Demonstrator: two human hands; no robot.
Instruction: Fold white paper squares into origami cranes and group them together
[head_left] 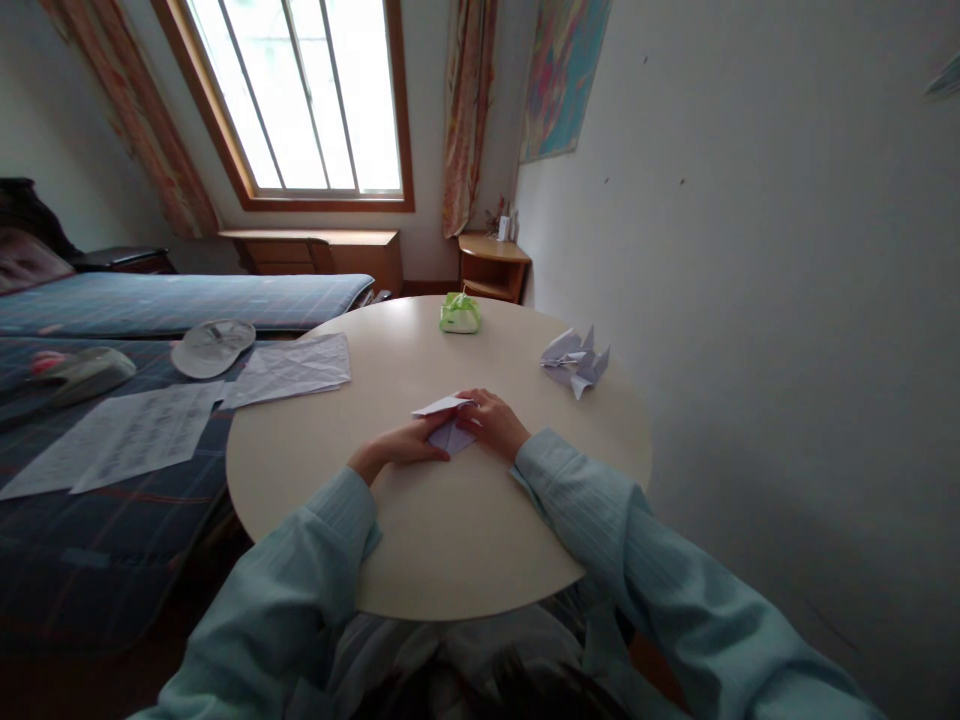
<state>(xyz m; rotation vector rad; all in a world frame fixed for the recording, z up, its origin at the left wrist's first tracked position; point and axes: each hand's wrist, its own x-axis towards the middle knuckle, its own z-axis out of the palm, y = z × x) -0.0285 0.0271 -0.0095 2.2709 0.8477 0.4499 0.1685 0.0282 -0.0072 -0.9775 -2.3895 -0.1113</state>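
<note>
Paper [453, 438] is partly covered by left hand [406, 442] and right hand [495, 420]; full outline indeterminable. Sheets [150, 427]: print is too small to read. Top edge cuts off window [300, 100] and poster [568, 75]. Left edge cuts off bed [97, 570]. Object [946, 78] at right edge: cut off, unidentifiable. Bottom edge cuts off 2 sleeves [277, 580].

We see folded paper [451, 438] in white with a faint lilac tint, a cream table [465, 560] and a green-and-white packet [460, 316]. We find the sleeves [600, 495] pale blue-green and finely striped, the near mattress [112, 570] dark blue plaid, the curtains [470, 120] orange-patterned.
</note>
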